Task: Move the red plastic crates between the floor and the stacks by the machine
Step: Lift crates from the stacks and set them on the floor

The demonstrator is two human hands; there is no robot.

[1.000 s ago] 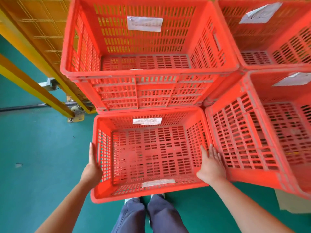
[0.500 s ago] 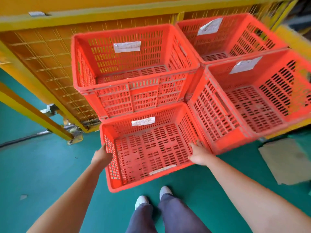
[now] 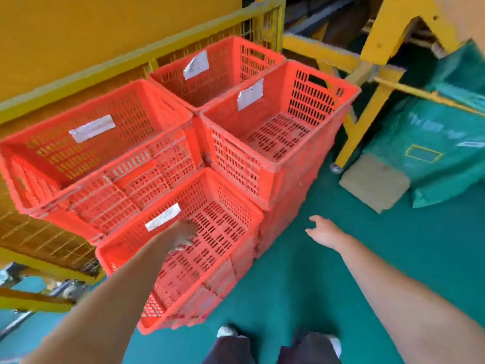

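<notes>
The left hand (image 3: 183, 233) reaches forward on a nearly straight arm, down inside the nearest crate (image 3: 228, 206). Motion blur smears its fingers, so I cannot tell whether they close on the plastic or merely hang over it. Just left of that hand a white paper label (image 3: 162, 216) sits on the crate's inner wall. The right hand (image 3: 324, 232) is out beside the crate, well clear of its rim, with fingers loosely spread and nothing in them; it hangs over the green floor (image 3: 301, 285).

4 red crates show open tops, and the nearest is the lowest. Beyond the left hand and to its left stands the left crate (image 3: 99, 153), higher up, its front wall meeting the nearest crate's far rim. Ahead of the right hand rises the right crate (image 3: 275, 132) on a stack, pressed against the nearest crate's right side. The back crate (image 3: 215, 67) lies behind both, against the yellow mesh guard (image 3: 262, 27).

The open room is all on the right hand's side: green floor runs out to a cardboard sheet (image 3: 375, 182) and green sacks (image 3: 433, 153) under a yellow frame (image 3: 367, 74). 2 shoes (image 3: 228, 331) stand nearer the person than both hands, close to the nearest crate's near corner.
</notes>
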